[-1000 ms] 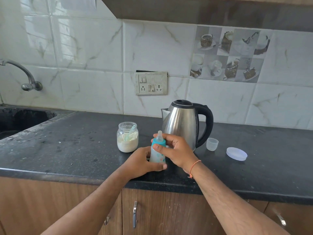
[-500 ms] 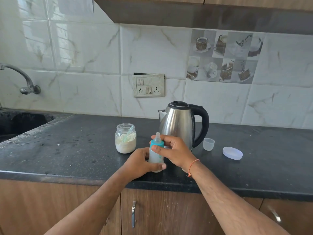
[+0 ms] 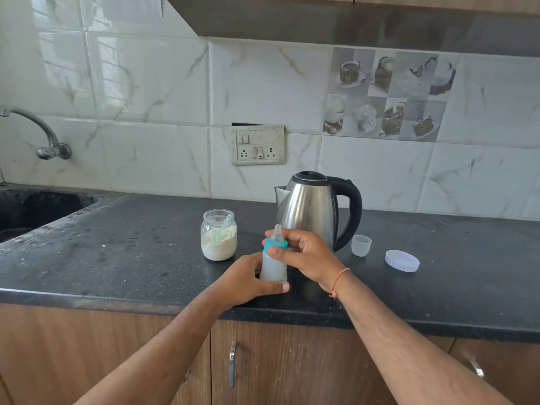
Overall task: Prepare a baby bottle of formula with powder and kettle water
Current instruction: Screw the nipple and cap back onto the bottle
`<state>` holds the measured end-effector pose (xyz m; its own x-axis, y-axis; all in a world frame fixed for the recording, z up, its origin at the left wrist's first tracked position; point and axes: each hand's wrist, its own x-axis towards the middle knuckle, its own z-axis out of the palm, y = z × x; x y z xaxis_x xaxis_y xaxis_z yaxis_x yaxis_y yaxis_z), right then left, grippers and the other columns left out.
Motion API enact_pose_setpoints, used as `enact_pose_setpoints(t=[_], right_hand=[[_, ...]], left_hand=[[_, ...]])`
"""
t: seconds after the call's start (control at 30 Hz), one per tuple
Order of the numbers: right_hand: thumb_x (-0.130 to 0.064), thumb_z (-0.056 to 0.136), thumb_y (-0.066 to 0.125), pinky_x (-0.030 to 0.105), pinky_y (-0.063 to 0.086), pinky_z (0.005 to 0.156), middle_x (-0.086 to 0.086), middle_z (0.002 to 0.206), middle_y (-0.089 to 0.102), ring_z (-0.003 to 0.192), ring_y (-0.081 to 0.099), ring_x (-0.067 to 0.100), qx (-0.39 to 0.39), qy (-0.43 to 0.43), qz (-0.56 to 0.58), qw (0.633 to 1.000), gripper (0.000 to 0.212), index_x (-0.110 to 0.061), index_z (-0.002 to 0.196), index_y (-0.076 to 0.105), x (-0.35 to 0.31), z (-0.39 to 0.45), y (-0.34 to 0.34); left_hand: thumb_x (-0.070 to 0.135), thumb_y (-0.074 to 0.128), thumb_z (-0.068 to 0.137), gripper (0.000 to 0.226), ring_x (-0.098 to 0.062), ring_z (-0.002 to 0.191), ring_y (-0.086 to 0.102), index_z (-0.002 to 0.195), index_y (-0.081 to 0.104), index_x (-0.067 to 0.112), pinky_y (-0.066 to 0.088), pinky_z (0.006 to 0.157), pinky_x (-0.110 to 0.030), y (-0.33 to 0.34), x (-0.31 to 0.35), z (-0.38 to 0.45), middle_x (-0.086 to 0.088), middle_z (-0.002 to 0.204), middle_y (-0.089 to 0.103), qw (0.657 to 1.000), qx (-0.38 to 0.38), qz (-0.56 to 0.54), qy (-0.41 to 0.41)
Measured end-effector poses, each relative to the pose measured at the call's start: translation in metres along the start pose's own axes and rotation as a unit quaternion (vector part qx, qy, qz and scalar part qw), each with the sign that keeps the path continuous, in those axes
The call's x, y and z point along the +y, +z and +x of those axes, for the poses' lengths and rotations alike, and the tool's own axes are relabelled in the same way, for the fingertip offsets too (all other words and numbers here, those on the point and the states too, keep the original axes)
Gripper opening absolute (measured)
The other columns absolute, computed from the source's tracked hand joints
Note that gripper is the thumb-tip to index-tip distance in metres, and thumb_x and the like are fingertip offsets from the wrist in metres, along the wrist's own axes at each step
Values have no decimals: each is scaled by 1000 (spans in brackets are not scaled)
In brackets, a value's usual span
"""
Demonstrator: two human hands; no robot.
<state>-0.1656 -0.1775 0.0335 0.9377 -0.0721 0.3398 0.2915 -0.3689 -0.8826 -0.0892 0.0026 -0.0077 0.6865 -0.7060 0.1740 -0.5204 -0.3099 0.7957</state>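
Observation:
A small baby bottle (image 3: 273, 266) with a teal collar and clear teat stands upright near the front edge of the black counter (image 3: 117, 258); milky liquid fills it. My left hand (image 3: 245, 283) grips the bottle's lower body. My right hand (image 3: 304, 254) curls its fingers and thumb round the teal collar. Just behind stands a steel kettle (image 3: 309, 209) with a black handle, lid closed. An open clear jar of white powder (image 3: 218, 235) with a scoop inside sits to the left of the bottle.
A small clear cap (image 3: 361, 244) and a round pale lid (image 3: 402, 260) lie on the counter right of the kettle. A sink (image 3: 35, 209) and tap (image 3: 43, 135) are at the far left. A wall socket plate (image 3: 257, 144) is behind the kettle.
Both hands keep their hold on the bottle, which stays in place. The camera view has shifted slightly.

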Motion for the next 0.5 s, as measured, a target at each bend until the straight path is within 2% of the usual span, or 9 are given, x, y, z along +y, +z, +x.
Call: enact_pose_setpoints(t=[0.07,0.17,0.27,0.33,0.43,0.5], right_hand=[[-18,96,80,26,53,110,-8,132,76,126,68,5,-7,3,-3,1000,36,-19,132,75,0,-1,-3],[-23,94,83,27,53,111,-12,127,78,123,69,3,34,-3,-1,999,40,-23,133,75,4,-5,7],[-31,91,85,17,53,101,-22,115,78,113,69,-6,115,-23,-25,993,40,-31,130,75,9,-12,24],[-36,89,85,11,53,94,-30,110,75,110,68,-10,143,-20,-30,989,44,-33,131,74,10,-14,30],[-47,90,82,18,52,103,-25,121,74,117,66,-3,110,-1,-57,992,47,-37,135,71,7,-15,24],[-60,91,74,20,51,106,-25,126,71,121,63,-4,66,15,-76,995,44,-47,132,67,6,-17,16]], left_hand=[[53,92,80,59,-4,111,73,129,69,31,61,103,-35,1,-3,1,14,119,78,1000,16,7,1],[59,92,75,58,-5,101,76,122,73,31,65,95,-37,5,-6,2,13,109,80,998,54,31,4],[53,95,75,47,-4,94,77,113,75,33,66,91,-38,8,-6,1,15,101,82,997,73,25,10],[51,96,76,45,-2,94,77,112,75,34,66,92,-38,8,-5,0,17,100,81,997,71,20,9],[52,96,75,47,-2,97,77,114,76,35,65,95,-38,6,-5,0,17,103,82,998,58,11,5],[56,96,73,51,-3,101,77,115,76,34,64,98,-40,6,-6,0,17,105,82,999,52,6,4]])
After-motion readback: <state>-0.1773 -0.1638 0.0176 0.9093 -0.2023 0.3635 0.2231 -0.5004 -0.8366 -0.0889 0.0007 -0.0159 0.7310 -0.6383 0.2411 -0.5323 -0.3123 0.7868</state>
